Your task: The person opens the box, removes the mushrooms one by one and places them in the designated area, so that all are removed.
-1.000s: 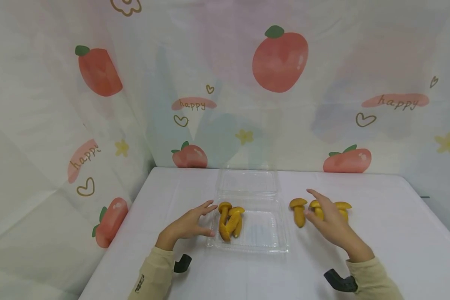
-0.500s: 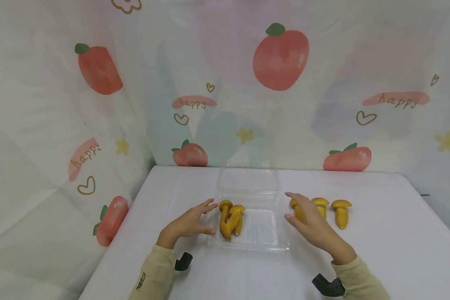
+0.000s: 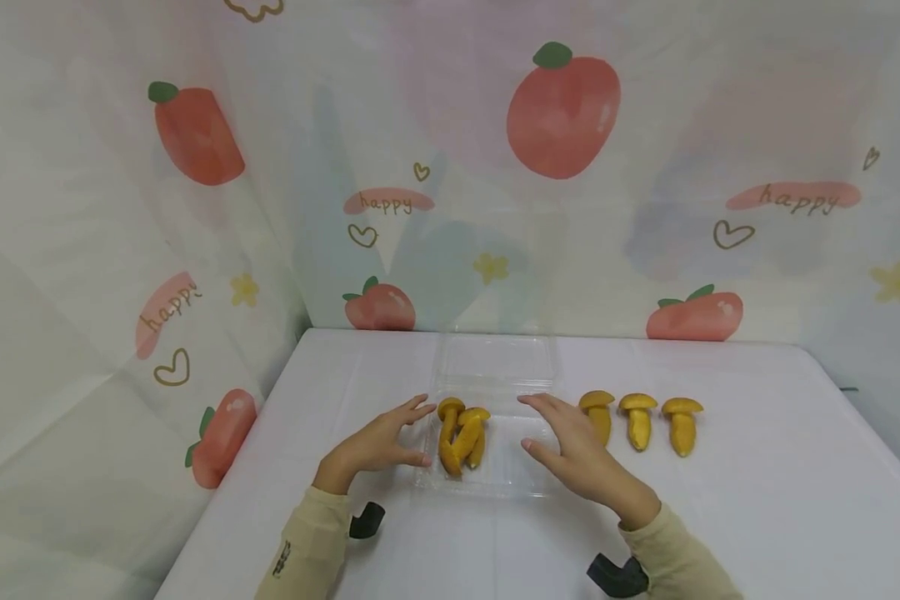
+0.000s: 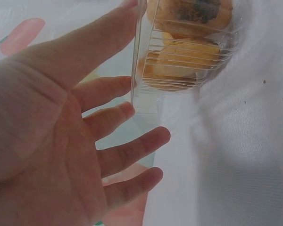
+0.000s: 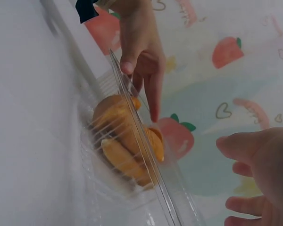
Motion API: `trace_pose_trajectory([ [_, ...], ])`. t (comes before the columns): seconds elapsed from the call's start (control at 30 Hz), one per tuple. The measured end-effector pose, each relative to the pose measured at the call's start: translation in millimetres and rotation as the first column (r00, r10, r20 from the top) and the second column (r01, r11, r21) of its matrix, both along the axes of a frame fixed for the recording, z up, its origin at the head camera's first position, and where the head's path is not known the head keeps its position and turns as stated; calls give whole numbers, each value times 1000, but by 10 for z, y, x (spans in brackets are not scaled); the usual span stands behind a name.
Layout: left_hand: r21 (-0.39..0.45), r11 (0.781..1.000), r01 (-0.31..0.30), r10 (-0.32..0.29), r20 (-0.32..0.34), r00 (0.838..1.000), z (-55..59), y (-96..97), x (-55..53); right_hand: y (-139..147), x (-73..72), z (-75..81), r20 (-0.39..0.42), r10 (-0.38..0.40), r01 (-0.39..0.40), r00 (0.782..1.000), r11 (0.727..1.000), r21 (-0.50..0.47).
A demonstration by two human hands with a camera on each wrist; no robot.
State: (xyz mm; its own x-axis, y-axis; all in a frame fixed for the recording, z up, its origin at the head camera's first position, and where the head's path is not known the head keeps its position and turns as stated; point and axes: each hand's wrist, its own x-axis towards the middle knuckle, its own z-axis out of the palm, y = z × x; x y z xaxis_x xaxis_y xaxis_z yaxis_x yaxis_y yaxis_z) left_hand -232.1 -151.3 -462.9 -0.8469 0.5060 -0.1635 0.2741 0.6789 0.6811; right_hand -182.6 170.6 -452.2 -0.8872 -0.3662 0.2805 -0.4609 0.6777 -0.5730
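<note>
A clear plastic clamshell box (image 3: 510,479) lies unfolded on the table, its lid (image 3: 495,358) tipped back. Yellow-brown mushrooms (image 3: 461,442) sit bunched in its left half; the box wall (image 4: 186,61) shows them through its ribs in the left wrist view. My left hand (image 3: 375,446) rests at the left rim, fingers spread and relaxed, thumb against the edge. Over the right side of the box hovers my right hand (image 3: 581,458), holding nothing, its thumb and fingers apart. In the right wrist view, that hand (image 5: 269,165) is clear of the rim (image 5: 146,136).
To the right of the box stand three mushrooms in a row: one partly behind my right hand (image 3: 598,404), a middle mushroom (image 3: 637,423) and an outer mushroom (image 3: 682,429). A white cloth covers the table (image 3: 780,483). A fruit-printed curtain (image 3: 450,167) hangs behind it.
My right hand has moved left from above the row of mushrooms to above the box's right side, uncovering the middle and outer mushrooms. The left hand has stayed at the rim.
</note>
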Motion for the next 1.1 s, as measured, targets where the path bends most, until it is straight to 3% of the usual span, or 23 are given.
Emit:
trace_pose_trajectory([
  [0.3, 7, 1000, -16, 16, 8, 1000, 13, -3, 6, -295, -58, -11, 146, 125, -126, 981, 992, -6],
  [0.5, 6, 1000, -4, 4, -4, 1000, -15, -8, -6, -454, -94, -62, 173, 211, -210, 962, 977, -26],
  [0.67, 5, 1000, -3, 3, -2, 1000, -12, -5, 7, -557, -117, -118, 220, 231, -232, 948, 972, -22],
  [0.87, 6, 1000, -9, 8, 1, 1000, -2, 4, 10, -690, -186, -167, 163, 223, -236, 961, 970, 64],
  [1.1, 8, 1000, -3, 3, 3, 1000, -8, 2, -4, -768, -235, -225, 90, 134, -145, 987, 981, 128],
])
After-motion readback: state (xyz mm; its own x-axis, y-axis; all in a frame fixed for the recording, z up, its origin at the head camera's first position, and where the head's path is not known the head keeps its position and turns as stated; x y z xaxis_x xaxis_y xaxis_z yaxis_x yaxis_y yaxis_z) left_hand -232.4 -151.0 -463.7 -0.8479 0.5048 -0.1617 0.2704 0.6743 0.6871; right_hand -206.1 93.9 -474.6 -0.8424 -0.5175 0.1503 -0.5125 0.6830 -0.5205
